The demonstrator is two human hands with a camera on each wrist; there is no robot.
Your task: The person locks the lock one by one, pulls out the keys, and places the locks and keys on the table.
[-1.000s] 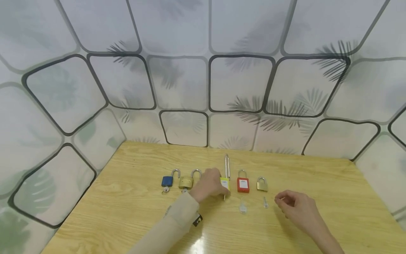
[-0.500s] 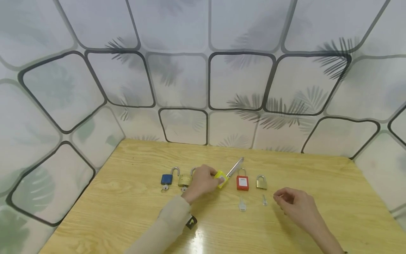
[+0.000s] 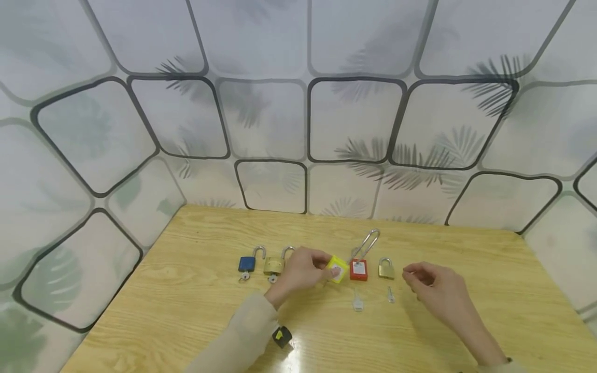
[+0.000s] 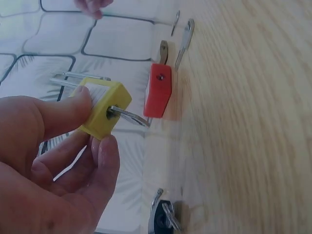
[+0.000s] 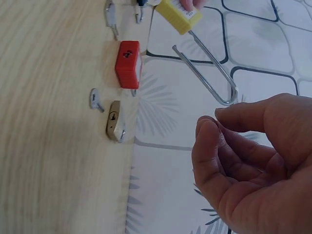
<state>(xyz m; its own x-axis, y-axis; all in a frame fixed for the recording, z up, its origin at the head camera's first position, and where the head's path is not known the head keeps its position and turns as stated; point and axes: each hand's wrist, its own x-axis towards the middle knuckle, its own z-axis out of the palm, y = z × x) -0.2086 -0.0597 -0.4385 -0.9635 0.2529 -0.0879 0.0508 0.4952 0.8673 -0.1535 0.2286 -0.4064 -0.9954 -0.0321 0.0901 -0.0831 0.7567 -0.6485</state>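
In the head view my left hand (image 3: 303, 270) pinches a yellow padlock (image 4: 102, 119) between thumb and fingers, lifted off the table and tilted. A key (image 4: 129, 116) sticks out of its keyhole. The long steel shackle (image 5: 200, 75) has one leg in the body and the other free, and it points toward the right hand. My right hand (image 3: 440, 290) hovers at the right with loosely bent fingers, thumb near fingertips, and nothing visible in them. Between the hands lie a red padlock (image 3: 358, 271) and a small brass padlock (image 3: 386, 270), both with shackles down.
Left of the hand lie a blue padlock (image 3: 246, 263) and a brass padlock (image 3: 273, 264), shackles swung out and keys in them. Two loose keys, a clear-headed key (image 3: 357, 304) and a small key (image 3: 391, 297), lie in front. A patterned backdrop (image 3: 270, 186) rises behind the wooden table (image 3: 186, 290).
My left hand has raised the yellow padlock from the table and turned it, so its shackle now leans right over the red padlock. The right hand has stayed nearly still.
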